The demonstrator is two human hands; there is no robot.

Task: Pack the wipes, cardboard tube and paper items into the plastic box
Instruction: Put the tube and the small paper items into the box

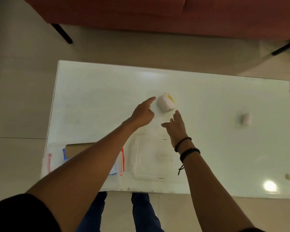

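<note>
A white wipes pack with a yellow label (pixel 166 102) lies near the middle of the white table (pixel 90 97). My left hand (pixel 143 113) is just left of it, index finger stretched toward it, holding nothing. My right hand (pixel 177 125) is just below the pack, fingers spread, empty. A clear plastic box (pixel 48 162) stands at the near left edge, under my left forearm. Inside it lie a brown cardboard tube (pixel 77 149) and paper items with blue and red edges (pixel 122 158). A small white paper roll (pixel 246 119) rests far right.
A clear lid (pixel 149 158) lies flat beside the box, near the front edge. A red sofa with dark legs (pixel 141 12) stands beyond the table. A small pale object (pixel 288 176) sits at the near right corner. Tiled floor surrounds the table.
</note>
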